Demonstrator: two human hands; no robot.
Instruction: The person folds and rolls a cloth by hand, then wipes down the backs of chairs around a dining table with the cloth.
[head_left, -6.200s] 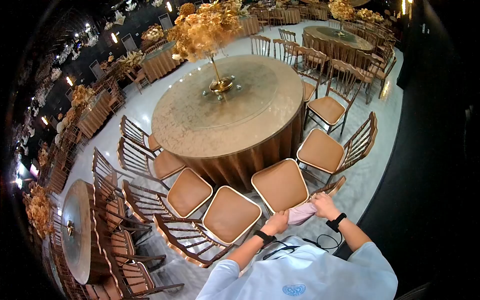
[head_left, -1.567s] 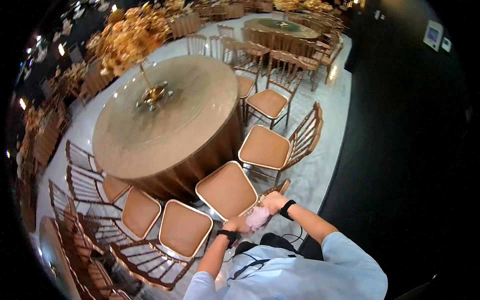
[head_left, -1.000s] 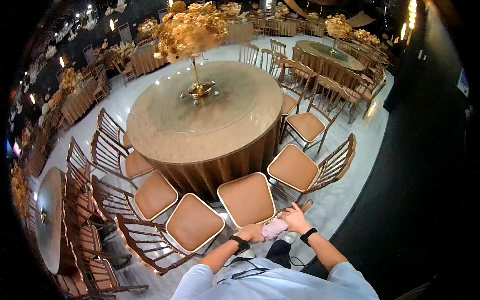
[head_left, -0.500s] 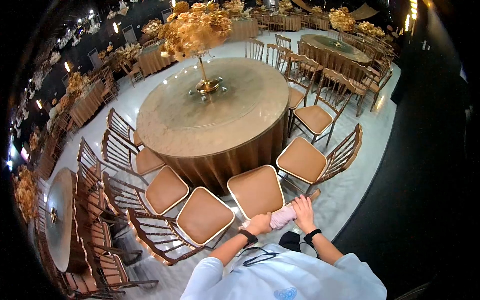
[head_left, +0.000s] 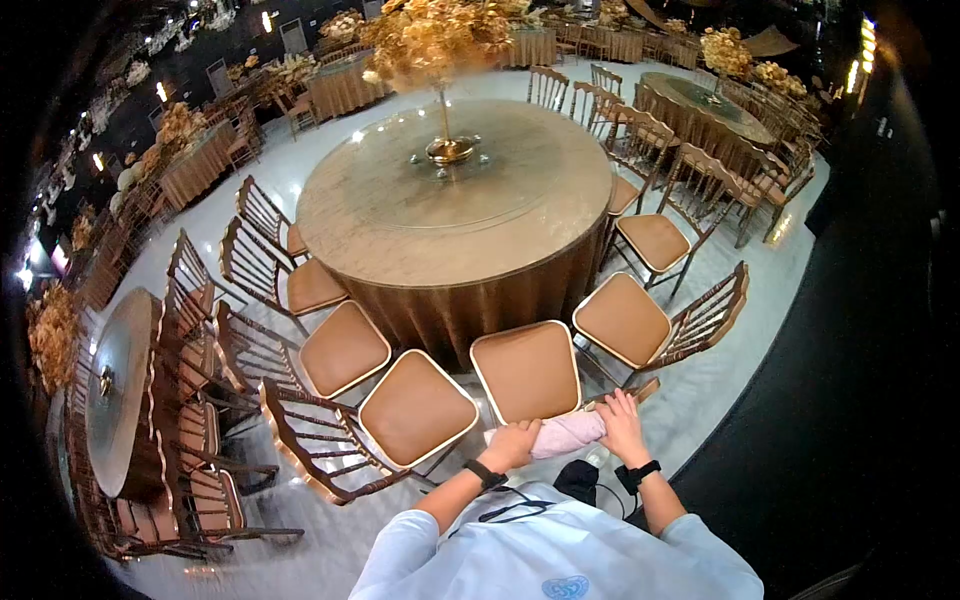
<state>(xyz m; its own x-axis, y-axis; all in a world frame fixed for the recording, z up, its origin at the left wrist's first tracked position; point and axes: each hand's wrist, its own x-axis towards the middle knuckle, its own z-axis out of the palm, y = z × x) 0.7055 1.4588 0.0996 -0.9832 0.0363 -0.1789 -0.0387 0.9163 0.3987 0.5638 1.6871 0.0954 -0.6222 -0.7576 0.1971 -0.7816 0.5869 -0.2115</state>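
A pink cloth (head_left: 567,434) lies bunched along the top of the nearest chair's back, mostly hiding that rail. My left hand (head_left: 510,446) is closed around the cloth's left end. At its right end, my right hand (head_left: 622,430) lies over the cloth and the chair's top rail (head_left: 646,391), fingers stretched and slightly apart. Just beyond both hands is this chair's tan seat (head_left: 527,372) with a pale edge. The undersides of my hands are hidden.
A round table (head_left: 440,250) with a brown skirt and a gold-flowered centerpiece (head_left: 435,40) stands ahead. Chairs surround it, including one close on the left (head_left: 418,408) and one on the right (head_left: 623,320). Another table (head_left: 120,390) is at far left. A black floor area borders the right.
My view has shifted, so the tables and chairs appear slightly farther right. Both hands remain at the cloth on the chair back, and the cloth looks turned a little flatter.
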